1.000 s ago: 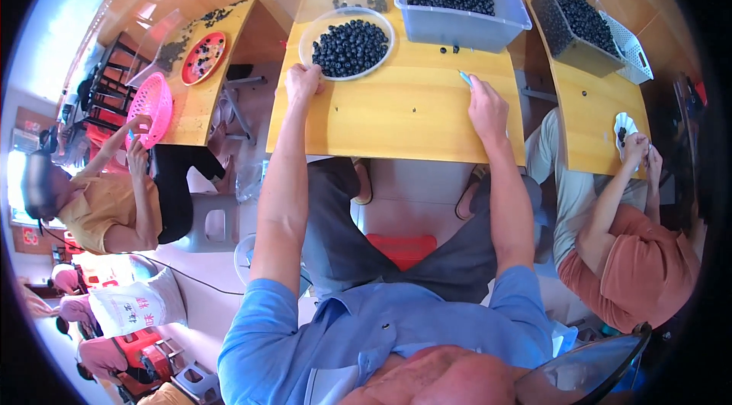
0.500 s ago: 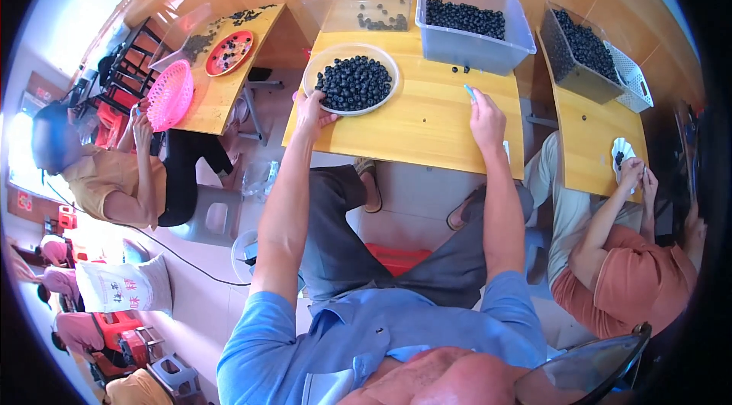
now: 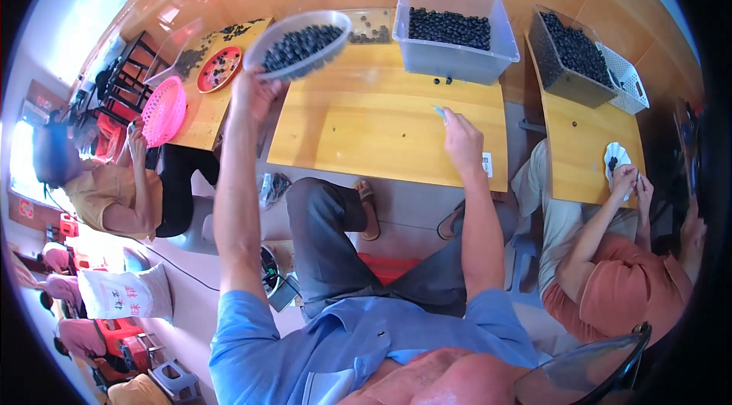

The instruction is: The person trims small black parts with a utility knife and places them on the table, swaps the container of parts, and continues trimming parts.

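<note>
My left hand [image 3: 256, 92] is closed on the near rim of a clear round bowl [image 3: 256, 45], lifted off the table and tilted at its far left corner. Small dark round pieces [image 3: 303, 47], like berries or beads, heap inside it; motion blurs the bowl. Over the right part of the yellow table [image 3: 358, 127], my right hand [image 3: 463, 138] is closed around a small light-blue tool [image 3: 439, 112]. Only the tool's tip sticks out past the fingers, so its kind is hidden.
A large translucent bin [image 3: 457, 62] of dark pieces stands at the table's back, beside a shallower clear bin [image 3: 370, 35] holding a few. Co-workers sit at tables left and right. A pink basket [image 3: 164, 112] and red plate [image 3: 219, 70] are on the left.
My left hand has raised the bowl off the table, carrying it left and tilting it. My right hand still grips the blue tool over the table's right side. The whole view has shifted slightly.
</note>
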Available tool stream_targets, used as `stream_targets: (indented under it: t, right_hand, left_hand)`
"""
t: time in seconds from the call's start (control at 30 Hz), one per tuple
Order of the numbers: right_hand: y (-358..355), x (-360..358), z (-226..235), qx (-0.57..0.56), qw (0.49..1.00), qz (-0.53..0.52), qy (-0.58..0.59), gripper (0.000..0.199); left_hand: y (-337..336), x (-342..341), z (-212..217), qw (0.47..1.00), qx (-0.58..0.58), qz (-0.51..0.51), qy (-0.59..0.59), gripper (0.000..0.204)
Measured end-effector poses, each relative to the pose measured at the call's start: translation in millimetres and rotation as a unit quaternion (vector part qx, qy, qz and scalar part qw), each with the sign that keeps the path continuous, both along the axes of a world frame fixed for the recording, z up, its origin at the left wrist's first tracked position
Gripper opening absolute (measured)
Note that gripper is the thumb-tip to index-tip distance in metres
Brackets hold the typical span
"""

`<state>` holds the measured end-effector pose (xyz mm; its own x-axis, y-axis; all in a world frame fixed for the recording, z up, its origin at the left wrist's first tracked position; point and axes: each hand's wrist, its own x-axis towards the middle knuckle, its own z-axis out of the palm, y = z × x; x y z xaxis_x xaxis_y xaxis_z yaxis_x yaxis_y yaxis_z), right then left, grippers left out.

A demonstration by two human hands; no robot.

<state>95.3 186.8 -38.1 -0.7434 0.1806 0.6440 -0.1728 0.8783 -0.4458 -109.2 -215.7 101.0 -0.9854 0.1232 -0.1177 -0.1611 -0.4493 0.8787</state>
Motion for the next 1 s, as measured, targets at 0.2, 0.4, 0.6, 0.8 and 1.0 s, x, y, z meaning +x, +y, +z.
stream_targets:
  t: [0.2, 0.4, 0.6, 0.8, 1.0]
  right_hand:
    - [23, 18, 14, 0.007, 1.0, -0.009, -0.027, 0.029]
    - [30, 24, 19, -0.01, 1.0, -0.018, -0.018, 0.029]
    - [30, 22, 20, -0.018, 0.999, -0.001, -0.033, 0.031]
    - [30, 18, 20, -0.017, 1.0, 0.003, -0.026, 0.034]
    - [31, 19, 16, -0.025, 0.999, 0.001, -0.039, 0.034]
  left_hand:
    - [49, -112, 69, 0.989, -0.146, 0.036, 0.008, 0.038]
    - [82, -205, 82, 0.976, -0.214, -0.013, -0.027, 0.04]
    - [105, -260, 82, 0.941, -0.336, -0.001, 0.028, 0.044]
    - [155, -270, 87, 0.834, -0.535, 0.014, 0.132, 0.046]
    - [225, -237, 110, 0.606, -0.772, -0.025, 0.189, 0.042]
